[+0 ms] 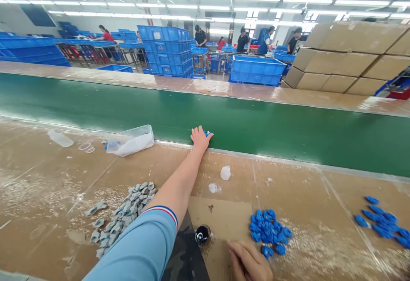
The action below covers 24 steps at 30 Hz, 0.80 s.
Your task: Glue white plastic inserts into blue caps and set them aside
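Right hand [249, 263] at the bottom edge, on a brown cardboard patch [221, 217], fingers loosely curled and together, nothing visible in them. At its 1 o'clock, just beside it, a loose heap of small blue moulded pieces [267, 229], lumpy, matt and jumbled, a few lying apart. Farther off at 3 o'clock from that heap, a second blue heap [379, 223], more scattered. At 9 o'clock, a larger heap of grey moulded pieces [121, 217] on the dusty cardboard-topped bench [60, 187], partly behind the pale blue sleeve [141, 247].

Left arm outstretched to 12 o'clock, left hand [200, 139] at the edge of the green conveyor belt [243, 118], fingers together, a blue piece [206, 133] at the fingertips; pinched or merely touched, impossible to tell. At its 9 o'clock, a clear plastic box [130, 141] lying on its side.

Beyond the belt, at 11 o'clock, stacked blue crates [165, 50]; at 2 o'clock, cardboard cartons [349, 61]; between them, co-workers [242, 41] at benches.
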### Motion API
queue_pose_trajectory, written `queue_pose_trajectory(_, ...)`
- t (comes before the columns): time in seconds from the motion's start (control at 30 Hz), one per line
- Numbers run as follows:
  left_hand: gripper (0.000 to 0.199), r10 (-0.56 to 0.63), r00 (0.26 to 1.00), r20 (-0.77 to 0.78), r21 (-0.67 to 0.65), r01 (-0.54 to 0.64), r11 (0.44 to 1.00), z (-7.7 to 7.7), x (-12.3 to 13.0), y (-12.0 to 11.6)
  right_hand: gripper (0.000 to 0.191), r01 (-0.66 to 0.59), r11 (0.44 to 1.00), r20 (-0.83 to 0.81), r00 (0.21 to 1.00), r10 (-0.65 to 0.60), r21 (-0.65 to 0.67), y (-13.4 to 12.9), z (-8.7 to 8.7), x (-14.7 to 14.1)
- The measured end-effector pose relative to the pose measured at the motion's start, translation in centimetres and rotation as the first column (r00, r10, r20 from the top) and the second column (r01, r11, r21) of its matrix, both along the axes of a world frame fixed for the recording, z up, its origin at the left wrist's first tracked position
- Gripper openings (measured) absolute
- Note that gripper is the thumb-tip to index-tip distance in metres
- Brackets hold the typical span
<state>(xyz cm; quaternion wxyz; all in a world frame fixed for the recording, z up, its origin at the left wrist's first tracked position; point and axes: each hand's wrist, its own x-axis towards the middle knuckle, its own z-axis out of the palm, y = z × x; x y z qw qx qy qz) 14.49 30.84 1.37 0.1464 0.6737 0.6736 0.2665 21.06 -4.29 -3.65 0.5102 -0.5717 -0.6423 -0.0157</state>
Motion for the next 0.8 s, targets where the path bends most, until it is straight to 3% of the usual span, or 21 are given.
queue_pose_trajectory(0.1,0.057,-0.03,1.0,0.007,0.045,0.029,0.999,0.2,-0.7,-1.5,0.023,-0.067,0.996,0.003,0.998,0.068,-0.06,-0.2,1.3,0.3)
queue_pose_trajectory(0.23,0.052,-0.137,0.987,0.084,0.079,0.131,0.988,0.6,-3.1,-4.4,0.02,-0.016,0.998,-0.029,0.999,0.015,-0.056,-0.3,2.8,0.0)
queue_pose_trajectory(0.4,0.053,-0.27,0.925,0.265,0.093,0.255,0.963,0.9,-9.5,-10.4,0.019,0.247,0.967,-0.067,0.968,-0.243,0.06,-0.6,2.8,1.5)
queue_pose_trajectory(0.53,0.047,-0.239,0.859,0.453,0.091,0.222,0.971,0.2,-14.9,-17.8,0.024,0.421,0.904,-0.167,0.888,-0.428,-0.079,-0.3,1.9,6.4)
queue_pose_trajectory(0.67,0.041,-0.115,0.803,0.584,-0.003,0.144,0.99,-1.6,-17.4,-24.4,0.042,0.279,0.925,-0.136,0.937,-0.321,-0.257,1.5,0.9,10.5)
queue_pose_trajectory(0.8,0.038,-0.127,0.755,0.643,-0.021,0.183,0.983,-3.4,-17.2,-28.2,0.042,0.174,0.935,0.021,0.984,-0.176,-0.308,3.0,0.3,10.5)
